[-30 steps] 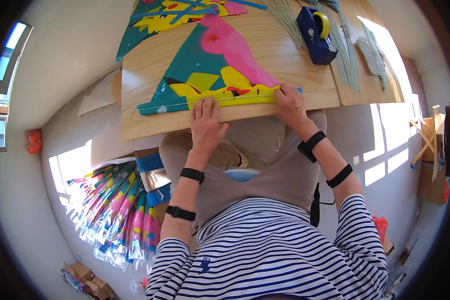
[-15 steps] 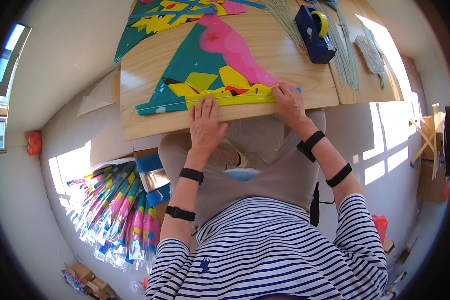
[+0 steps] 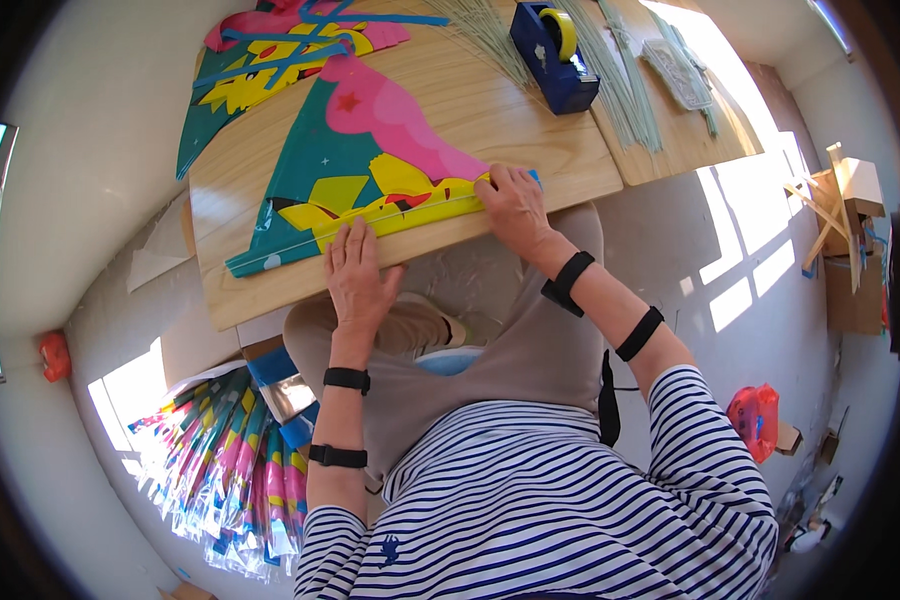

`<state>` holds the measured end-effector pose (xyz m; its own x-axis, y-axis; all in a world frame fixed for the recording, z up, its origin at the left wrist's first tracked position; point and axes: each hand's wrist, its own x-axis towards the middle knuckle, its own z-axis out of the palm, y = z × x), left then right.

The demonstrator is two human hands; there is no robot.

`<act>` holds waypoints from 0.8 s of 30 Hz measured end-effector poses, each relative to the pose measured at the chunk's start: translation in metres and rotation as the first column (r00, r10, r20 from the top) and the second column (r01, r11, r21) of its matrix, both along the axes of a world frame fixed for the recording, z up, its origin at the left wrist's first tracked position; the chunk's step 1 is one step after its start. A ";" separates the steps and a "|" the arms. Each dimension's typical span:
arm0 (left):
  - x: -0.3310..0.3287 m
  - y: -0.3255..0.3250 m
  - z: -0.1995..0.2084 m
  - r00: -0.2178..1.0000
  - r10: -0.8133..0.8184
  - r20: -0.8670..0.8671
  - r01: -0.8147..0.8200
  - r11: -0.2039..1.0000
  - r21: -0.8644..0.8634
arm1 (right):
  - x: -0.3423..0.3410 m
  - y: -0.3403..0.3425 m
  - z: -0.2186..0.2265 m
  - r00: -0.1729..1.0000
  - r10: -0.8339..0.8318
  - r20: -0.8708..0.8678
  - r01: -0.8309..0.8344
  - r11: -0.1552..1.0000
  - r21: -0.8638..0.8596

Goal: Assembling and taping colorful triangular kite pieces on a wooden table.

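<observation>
If hours are counted from the middle of the view, a red bag (image 3: 54, 357) sits near nine o'clock, contents hidden. At eight, clear sleeves (image 3: 225, 465) fan out, holding slim pieces (image 3: 245, 440) in teal, pink and yellow; just beside them is a box (image 3: 288, 395) with blue parts, its inside not visible. Toward the rim at eleven, other sheets (image 3: 255, 87) overlap, crossed by blue strips (image 3: 300, 62).

Also at eleven, the sheet (image 3: 360, 160) lies on the table (image 3: 460, 115), along its near edge. It is roughly triangular and glossy: teal at left, wavy-edged pink with a red star at upper right, yellow pointed shapes with dark and red marks along the bottom. A thin pale line runs along its narrow lower band (image 3: 420, 215).

Between nine and ten, the left hand (image 3: 358, 280) lies palm down on that band, fingers straight, thumb out, grasping nothing. Near one, the right hand (image 3: 517, 207) bends its fingers over the band's right end; whether it pinches the sheet cannot be told. Farther out at one, a blue dispenser (image 3: 545, 70) holds a yellow tape roll (image 3: 568, 40), with sticks (image 3: 610, 85) to either side. Between one and two lies a clear tub (image 3: 677, 75), its contents too unclear to tell. Near four is a second red bag (image 3: 753, 420), and at three a carton (image 3: 855, 295).
</observation>
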<state>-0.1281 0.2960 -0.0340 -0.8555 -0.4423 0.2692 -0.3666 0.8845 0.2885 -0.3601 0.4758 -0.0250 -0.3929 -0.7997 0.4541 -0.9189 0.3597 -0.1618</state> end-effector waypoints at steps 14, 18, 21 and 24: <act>0.001 -0.001 0.001 0.999 0.001 -0.041 -0.001 1.000 -0.011 | 0.084 -0.041 0.000 0.950 0.242 0.196 -0.269 0.955 0.126; 0.010 -0.006 -0.001 0.999 -0.046 -0.020 0.046 0.999 0.022 | 0.089 -0.040 -0.001 0.950 0.226 0.217 -0.260 0.954 0.146; 0.023 -0.016 0.002 0.997 -0.081 -0.015 0.082 0.995 0.059 | 0.090 -0.040 -0.002 0.945 0.220 0.240 -0.259 0.955 0.144; 0.042 -0.031 0.006 0.999 -0.045 -0.011 0.046 0.998 0.048 | 0.091 -0.041 -0.002 0.948 0.215 0.235 -0.253 0.957 0.142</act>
<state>-0.0862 0.2649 -0.0284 -0.8726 -0.4156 0.2568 -0.3232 0.8853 0.3344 -0.2691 0.4352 -0.0266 -0.2587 -0.9380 0.2306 -0.9305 0.1778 -0.3203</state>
